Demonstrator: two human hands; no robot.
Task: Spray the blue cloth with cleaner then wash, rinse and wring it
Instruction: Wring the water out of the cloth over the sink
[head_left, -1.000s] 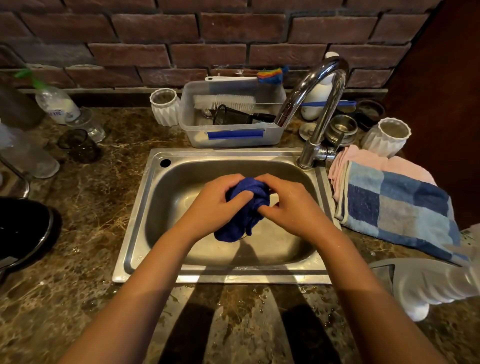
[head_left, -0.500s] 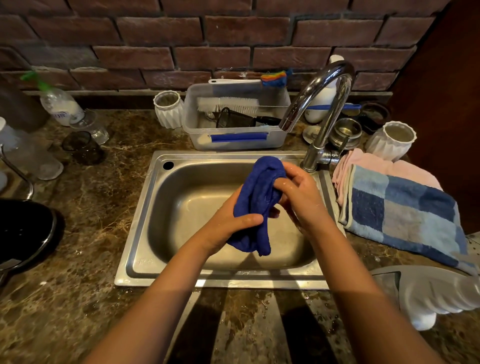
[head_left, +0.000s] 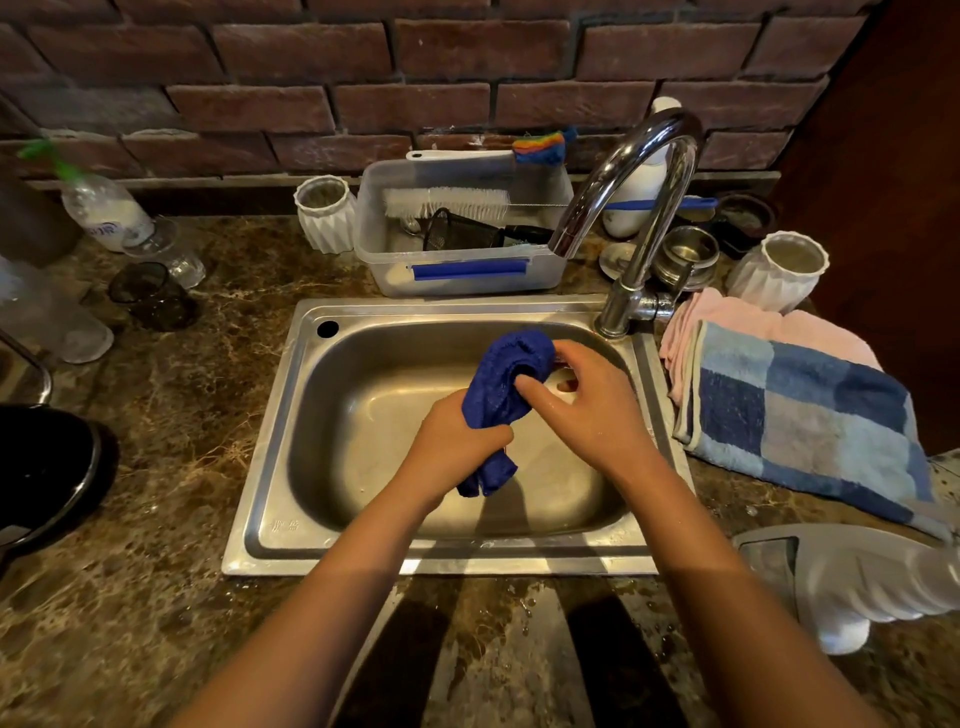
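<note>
Blue terry, bunched into a thick rope — the blue cloth (head_left: 506, 400) hangs above the basin of the steel sink (head_left: 280, 431), clear of its floor, just near of the tap (head_left: 631, 208), which shows no water running. The left hand (head_left: 457, 452) grips the cloth round its middle, fingers curled tight about it, with a short tail dangling below the fist. The right hand (head_left: 587, 410) lies against the upper fold on its right side; its thumb presses into the fabric, but whether the far fingers pinch the cloth I cannot tell.

Judging by its sag and dark sheen, the cloth is likely wet — soft, limp, a little heavy with water, and probably slick if cleaner is in it. It should not slip much, since terry grips skin well. For wringing, the best hold would be one fist at each end of the roll, twisting opposite ways over the basin so the drips fall inside.
</note>
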